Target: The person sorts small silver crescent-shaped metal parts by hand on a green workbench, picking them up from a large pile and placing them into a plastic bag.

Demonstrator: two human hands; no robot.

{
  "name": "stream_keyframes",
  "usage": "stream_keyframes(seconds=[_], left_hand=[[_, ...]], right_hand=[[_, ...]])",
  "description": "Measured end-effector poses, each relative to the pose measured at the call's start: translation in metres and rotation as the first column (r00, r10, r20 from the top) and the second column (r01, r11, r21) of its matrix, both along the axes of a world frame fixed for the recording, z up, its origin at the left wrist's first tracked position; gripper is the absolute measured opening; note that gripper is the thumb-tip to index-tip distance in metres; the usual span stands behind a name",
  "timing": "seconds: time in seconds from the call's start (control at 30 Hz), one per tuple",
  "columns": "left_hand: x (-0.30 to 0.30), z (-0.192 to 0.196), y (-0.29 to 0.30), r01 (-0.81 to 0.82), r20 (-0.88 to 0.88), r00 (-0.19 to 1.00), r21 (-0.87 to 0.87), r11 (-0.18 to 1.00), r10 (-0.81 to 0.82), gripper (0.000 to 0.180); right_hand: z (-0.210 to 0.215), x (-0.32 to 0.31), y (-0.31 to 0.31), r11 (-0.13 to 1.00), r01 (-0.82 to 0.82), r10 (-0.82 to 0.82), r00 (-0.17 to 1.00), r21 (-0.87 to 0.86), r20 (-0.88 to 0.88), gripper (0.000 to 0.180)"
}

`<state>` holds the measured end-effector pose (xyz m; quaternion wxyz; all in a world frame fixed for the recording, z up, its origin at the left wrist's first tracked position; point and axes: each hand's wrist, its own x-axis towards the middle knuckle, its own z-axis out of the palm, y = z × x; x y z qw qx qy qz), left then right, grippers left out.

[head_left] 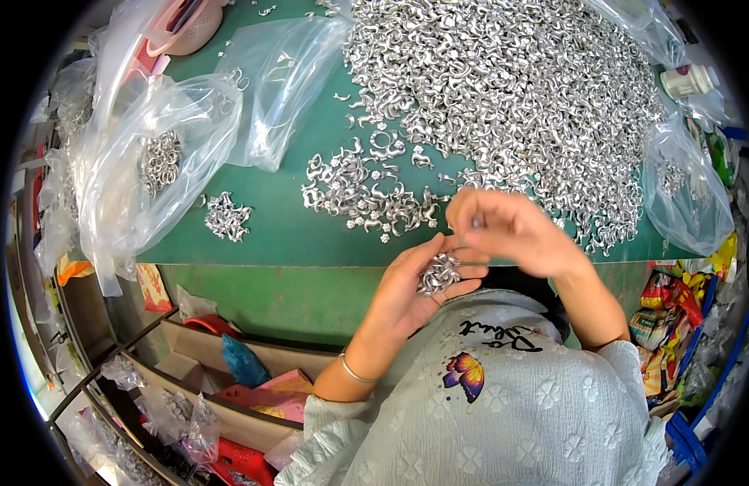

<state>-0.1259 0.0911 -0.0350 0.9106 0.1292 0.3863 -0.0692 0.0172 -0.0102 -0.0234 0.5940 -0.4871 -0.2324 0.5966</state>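
Observation:
My left hand point(411, 292) is cupped palm up at the table's front edge and holds a small cluster of silver metal pieces point(438, 274). My right hand point(512, 231) hovers just above and to the right of it, with fingertips pinched on one small silver piece point(475, 222). Behind both hands a huge heap of the same silver hook-shaped pieces point(512, 89) covers the green table point(277, 231). A smaller loose group of silver pieces point(362, 194) lies just beyond my left hand, and a little pile point(226, 217) sits farther left.
Clear plastic bags lie on the table: one at the left with silver rings point(160, 162), an almost empty one point(277, 89) behind, another at the right edge point(686, 194). A white bottle point(689, 81) stands far right. Shelves with bags and boxes point(229, 389) sit below left.

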Motion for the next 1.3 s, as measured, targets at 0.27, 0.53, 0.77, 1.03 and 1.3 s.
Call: stream_keyframes(seconds=[0.27, 0.53, 0.77, 1.03, 1.3], left_hand=[[-0.007, -0.033, -0.005, -0.016, 0.206, 0.975, -0.296, 0.955, 0.081, 0.026], [-0.004, -0.013, -0.010, 0.093, 0.260, 0.958, 0.122, 0.988, -0.122, 0.039], [-0.011, -0.020, -0.009, 0.046, 0.407, 0.913, -0.024, 0.999, -0.033, 0.042], [-0.007, -0.008, -0.011, 0.125, 0.242, 0.957, 0.160, 0.979, -0.161, 0.028], [-0.009, -0.014, -0.014, 0.131, 0.256, 0.948, 0.218, 0.967, -0.186, 0.031]], right_hand=[[0.027, -0.019, -0.010, 0.914, -0.391, 0.096, 0.465, 0.107, 0.880, 0.015], [0.006, 0.011, -0.020, 0.995, 0.102, -0.002, 0.225, -0.022, 0.974, 0.037], [-0.018, 0.006, -0.010, 0.993, 0.120, 0.008, -0.002, -0.008, 1.000, 0.027], [-0.011, 0.013, -0.013, 0.996, 0.074, -0.047, 0.040, 0.044, 0.998, 0.030], [-0.034, 0.003, 0.007, 0.996, 0.053, -0.066, -0.013, 0.067, 0.998, 0.030]])
